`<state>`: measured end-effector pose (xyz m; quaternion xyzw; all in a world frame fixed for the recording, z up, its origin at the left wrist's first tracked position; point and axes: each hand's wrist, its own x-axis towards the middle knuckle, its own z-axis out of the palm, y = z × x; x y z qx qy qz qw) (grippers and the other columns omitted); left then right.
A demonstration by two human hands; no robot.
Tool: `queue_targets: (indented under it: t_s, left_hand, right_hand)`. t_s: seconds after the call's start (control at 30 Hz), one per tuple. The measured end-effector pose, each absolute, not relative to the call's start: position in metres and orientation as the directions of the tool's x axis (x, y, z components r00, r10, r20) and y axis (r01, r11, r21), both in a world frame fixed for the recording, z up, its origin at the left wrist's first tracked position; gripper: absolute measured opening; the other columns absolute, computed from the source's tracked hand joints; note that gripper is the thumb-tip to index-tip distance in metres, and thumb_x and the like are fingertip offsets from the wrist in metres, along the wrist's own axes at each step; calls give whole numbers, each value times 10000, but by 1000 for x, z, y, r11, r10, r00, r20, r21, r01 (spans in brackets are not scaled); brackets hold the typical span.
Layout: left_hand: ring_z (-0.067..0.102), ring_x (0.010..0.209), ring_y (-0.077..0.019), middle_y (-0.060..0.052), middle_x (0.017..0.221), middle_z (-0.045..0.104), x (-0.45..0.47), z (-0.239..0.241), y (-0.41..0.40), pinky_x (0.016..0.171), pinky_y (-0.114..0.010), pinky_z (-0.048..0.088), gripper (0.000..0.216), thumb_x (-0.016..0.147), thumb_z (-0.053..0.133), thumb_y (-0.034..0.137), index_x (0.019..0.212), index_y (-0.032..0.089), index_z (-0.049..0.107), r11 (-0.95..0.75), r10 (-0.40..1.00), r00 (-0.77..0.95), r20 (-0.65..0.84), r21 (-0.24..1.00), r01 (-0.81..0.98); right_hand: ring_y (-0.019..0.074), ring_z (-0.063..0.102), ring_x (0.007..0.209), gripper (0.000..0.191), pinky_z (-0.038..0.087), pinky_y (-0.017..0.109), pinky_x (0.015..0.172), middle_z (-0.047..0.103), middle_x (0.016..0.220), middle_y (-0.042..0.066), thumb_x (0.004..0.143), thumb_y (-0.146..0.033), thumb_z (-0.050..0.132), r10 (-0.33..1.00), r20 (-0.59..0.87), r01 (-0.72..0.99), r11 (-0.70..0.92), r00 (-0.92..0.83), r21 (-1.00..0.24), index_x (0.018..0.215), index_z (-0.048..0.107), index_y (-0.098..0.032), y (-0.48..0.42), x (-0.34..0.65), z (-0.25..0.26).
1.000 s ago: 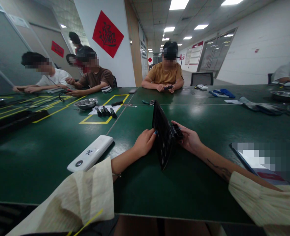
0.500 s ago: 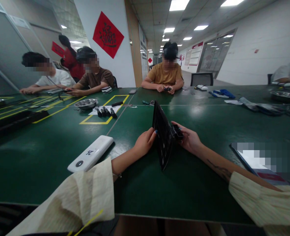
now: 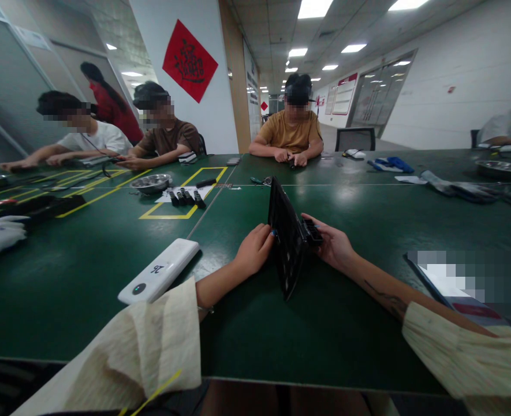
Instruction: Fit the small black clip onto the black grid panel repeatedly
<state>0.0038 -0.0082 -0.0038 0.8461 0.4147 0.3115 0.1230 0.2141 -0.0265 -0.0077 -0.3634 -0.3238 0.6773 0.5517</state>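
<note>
A flat black panel (image 3: 286,242) stands on its edge on the green table (image 3: 108,271), tilted, right in front of me. My left hand (image 3: 253,251) is curled against its left face, fingers pressed to the panel. My right hand (image 3: 331,242) grips the panel from the right, fingers around a small black block (image 3: 312,230) on its back side. Both of my arms wear cream sleeves.
A white power bank (image 3: 159,278) lies left of my left arm. A blurred booklet (image 3: 454,283) lies at the right. Further off are a metal bowl (image 3: 151,183), small black parts (image 3: 186,197) in a yellow-taped box, and several seated people across the table.
My hands and the panel have hardly moved. At the left a person in red walked further left, and a white-gloved hand came into view at the left edge.
</note>
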Motion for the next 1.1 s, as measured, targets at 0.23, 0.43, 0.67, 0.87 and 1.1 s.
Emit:
queue_targets:
  t_s: [0.23, 0.43, 0.67, 0.87, 1.1]
  left_hand:
    - [506, 736, -174, -39, 732, 505, 6, -1, -9, 738, -334, 438, 344, 924, 223, 308, 698, 181, 449, -637, 771, 502, 392, 466, 614]
    - [530, 835, -192, -72, 861, 544, 5, -2, -13, 788, -357, 453, 256, 910, 266, 299, 851, 167, 477, -589, 808, 436, 397, 539, 602]
    - [535, 944, -211, -109, 991, 572, 5, -1, -13, 873, -388, 429, 252, 900, 282, 270, 931, 145, 498, -578, 814, 441, 379, 608, 545]
    - [549, 936, -208, -91, 972, 589, 4, -3, -12, 862, -399, 438, 213, 886, 317, 255, 906, 165, 509, -551, 834, 404, 376, 612, 568]
    - [560, 877, -210, -101, 921, 603, 4, -1, -11, 825, -393, 450, 238, 887, 310, 275, 850, 158, 514, -546, 837, 407, 366, 600, 585]
  right_hand:
    - [104, 535, 562, 496, 394, 180, 385, 648, 832, 4, 710, -196, 454, 984, -114, -499, -167, -134, -850, 1195, 550, -229, -25, 215, -10]
    - [74, 498, 497, 494, 360, 150, 347, 635, 767, -10, 738, -190, 465, 982, -113, -514, -177, -154, -839, 1225, 529, -236, -27, 213, -7]
    - [95, 570, 603, 517, 423, 166, 419, 664, 940, 21, 742, -169, 490, 960, -94, -539, -228, -265, -811, 1253, 495, -247, -27, 220, -6]
    - [135, 592, 792, 581, 462, 201, 531, 606, 1141, 41, 709, -186, 545, 930, -4, -511, -206, -368, -835, 1276, 448, -266, -28, 223, -6]
    - [125, 574, 793, 676, 443, 192, 547, 585, 1131, 38, 676, -203, 649, 900, 53, -482, -182, -433, -857, 1301, 406, -290, -23, 226, -13]
